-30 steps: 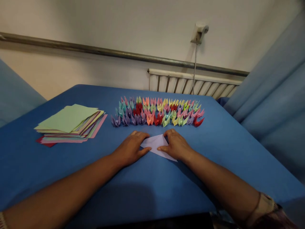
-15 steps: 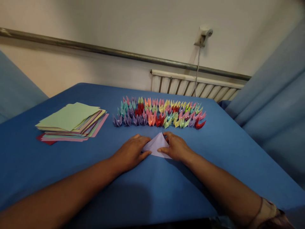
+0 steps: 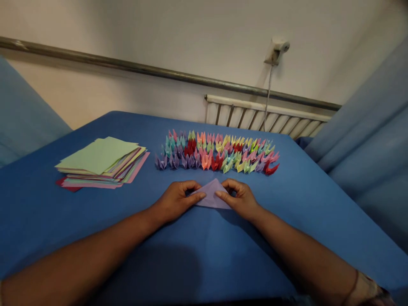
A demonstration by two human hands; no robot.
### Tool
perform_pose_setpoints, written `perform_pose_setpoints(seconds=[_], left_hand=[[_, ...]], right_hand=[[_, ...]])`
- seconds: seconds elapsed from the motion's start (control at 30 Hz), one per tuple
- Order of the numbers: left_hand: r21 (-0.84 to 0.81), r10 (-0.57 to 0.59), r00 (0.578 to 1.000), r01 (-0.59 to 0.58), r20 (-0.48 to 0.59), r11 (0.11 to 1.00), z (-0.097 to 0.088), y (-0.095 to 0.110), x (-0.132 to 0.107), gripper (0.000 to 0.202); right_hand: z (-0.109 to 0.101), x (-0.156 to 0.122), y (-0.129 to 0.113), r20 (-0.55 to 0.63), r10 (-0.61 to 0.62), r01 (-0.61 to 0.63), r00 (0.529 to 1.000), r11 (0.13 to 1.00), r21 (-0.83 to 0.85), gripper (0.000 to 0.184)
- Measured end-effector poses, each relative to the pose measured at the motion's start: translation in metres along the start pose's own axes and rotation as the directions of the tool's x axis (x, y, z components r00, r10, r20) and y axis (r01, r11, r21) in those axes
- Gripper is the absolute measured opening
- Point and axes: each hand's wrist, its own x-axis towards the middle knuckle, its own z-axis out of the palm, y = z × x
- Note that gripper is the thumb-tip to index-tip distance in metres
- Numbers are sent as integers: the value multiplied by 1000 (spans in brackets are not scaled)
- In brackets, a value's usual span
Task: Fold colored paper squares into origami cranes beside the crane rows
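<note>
A pale purple sheet of origami paper (image 3: 210,196), folded to a triangle with its point away from me, is held low over the blue table cover. My left hand (image 3: 178,199) pinches its left side, thumb on top and fingers behind. On the right side my right hand (image 3: 240,199) grips it the same way, thumb on the paper's face. The fingertips behind the paper are partly hidden. Just beyond the paper stand rows of folded paper cranes (image 3: 218,161) in purple, red, pink, yellow, green and teal.
A stack of coloured paper (image 3: 98,157), pale green on top, lies to the left on the blue-covered table (image 3: 153,259). Behind are a wall rail (image 3: 153,72), a radiator (image 3: 242,114) and a hanging cord (image 3: 268,93). Blue curtains (image 3: 372,140) hang at both sides.
Both thumbs have moved inward onto the paper's face, and the fingers have curled behind its edges. The triangle looks flatter. The whole view has shifted slightly.
</note>
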Motion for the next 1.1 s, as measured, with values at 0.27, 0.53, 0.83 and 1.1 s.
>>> perform_pose_setpoints(seconds=[0.27, 0.53, 0.83, 1.1], left_hand=[[-58, -8, 1000, 6, -30, 998, 0, 7, -3, 27], [-45, -5, 1000, 4, -28, 999, -1, 8, -3, 28], [-43, -61, 998, 62, 17, 997, -2, 5, -1, 23], [-155, -94, 995, 95, 16, 983, -1, 3, 0, 24]], right_hand=[[0, -1, 4, 47, -47, 48, 998, 999, -1, 32], [0, -3, -4, 8, -85, 85, 996, 991, -99, 36], [1, -3, 7, -106, 13, -22, 994, 996, -82, 33], [0, -2, 7, -71, 19, -19, 997, 1000, -2, 35]])
